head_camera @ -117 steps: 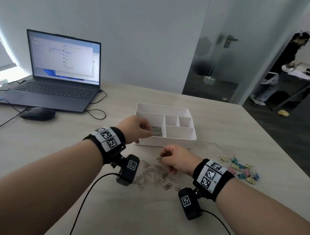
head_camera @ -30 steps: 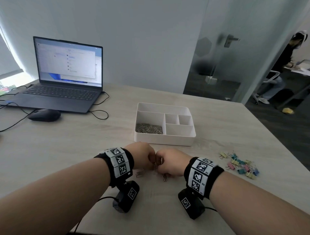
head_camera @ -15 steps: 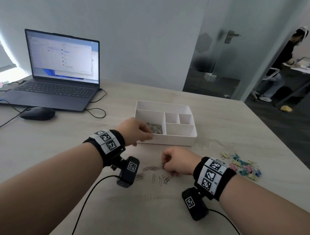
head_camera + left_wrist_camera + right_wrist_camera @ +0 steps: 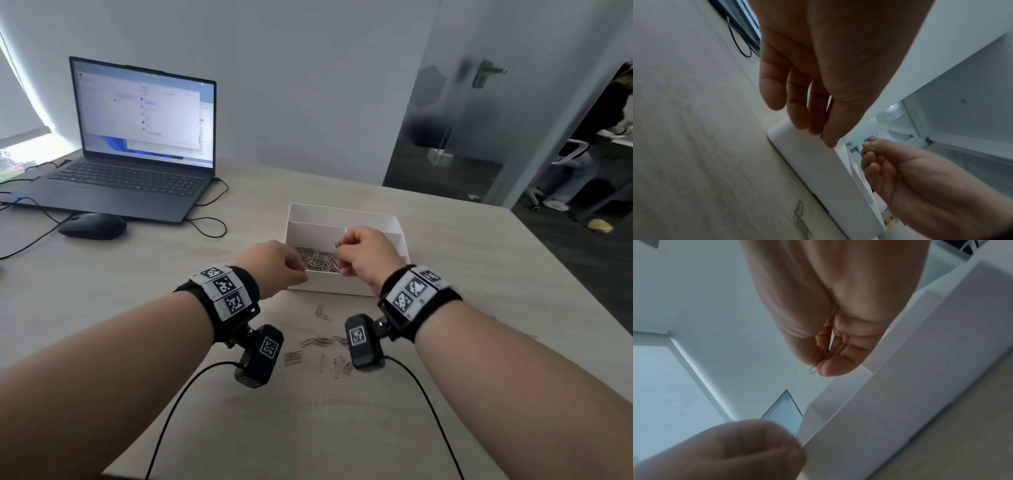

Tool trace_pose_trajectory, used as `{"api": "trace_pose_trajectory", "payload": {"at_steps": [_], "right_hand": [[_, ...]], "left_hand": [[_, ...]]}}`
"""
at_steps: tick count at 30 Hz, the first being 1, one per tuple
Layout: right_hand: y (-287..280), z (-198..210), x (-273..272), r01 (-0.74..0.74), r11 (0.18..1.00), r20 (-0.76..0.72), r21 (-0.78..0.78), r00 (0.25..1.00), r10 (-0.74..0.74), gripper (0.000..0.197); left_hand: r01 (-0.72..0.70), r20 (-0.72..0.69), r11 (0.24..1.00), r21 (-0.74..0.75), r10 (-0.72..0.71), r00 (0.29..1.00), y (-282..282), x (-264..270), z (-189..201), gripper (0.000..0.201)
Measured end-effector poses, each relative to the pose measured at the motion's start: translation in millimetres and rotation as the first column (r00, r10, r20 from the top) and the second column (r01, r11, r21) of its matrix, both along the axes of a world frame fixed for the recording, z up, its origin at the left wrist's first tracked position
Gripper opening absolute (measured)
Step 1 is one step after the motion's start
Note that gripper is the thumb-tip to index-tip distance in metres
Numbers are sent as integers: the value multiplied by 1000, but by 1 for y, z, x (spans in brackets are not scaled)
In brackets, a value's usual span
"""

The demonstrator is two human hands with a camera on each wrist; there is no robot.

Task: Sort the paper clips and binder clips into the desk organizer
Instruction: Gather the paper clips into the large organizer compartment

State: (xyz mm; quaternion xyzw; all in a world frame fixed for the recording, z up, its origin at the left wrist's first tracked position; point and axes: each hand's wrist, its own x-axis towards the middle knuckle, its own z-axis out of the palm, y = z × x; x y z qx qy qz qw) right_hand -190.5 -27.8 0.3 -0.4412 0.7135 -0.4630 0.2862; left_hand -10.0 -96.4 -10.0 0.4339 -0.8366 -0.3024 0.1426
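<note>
We are in the paper-clip half of the sort. Our right hand [image 4: 366,255] hangs over the white plastic desk organizer [image 4: 346,214], its fingers [image 4: 835,368] curled and pinching a few thin silver wire paper clips [image 4: 813,369] above the organizer's big near-left compartment, where a heap of clips [image 4: 318,260] already lies. Our left hand [image 4: 274,267] sits at the organizer's near-left corner, fingers [image 4: 797,113] loosely bent and holding nothing we can see, fingertips at the rim. We judge the next move to be letting the pinch go so the clips fall onto the heap, then going back for the loose clips [image 4: 317,342] on the pale wood worktop [image 4: 137,294] just in front of the organizer.

How many clips the right hand holds is hidden inside the fingers. That hand also covers the organizer's small right-hand compartments. The binder clips are not in view.
</note>
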Motion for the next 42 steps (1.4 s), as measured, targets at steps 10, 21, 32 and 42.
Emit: {"api": "trace_pose_trajectory", "payload": {"at_steps": [10,21,32,42], "right_hand": [[14,4,-1,-75,995,-510,62,855,97,7],[94,-15,-1,-252,719,-460,647,623,632,66],[86,-26,20,-266,791,-547,550,601,583,25],[75,-26,25,-210,787,-538,580,627,564,12]], "left_hand": [[248,450,950,190,-308,838,29,17,-3,34],[323,520,946,-37,-258,815,48,-4,-15,80],[398,494,916,-50,-324,807,64,-20,-9,27],[454,633,884,-110,-290,718,70,-35,-4,25]]}}
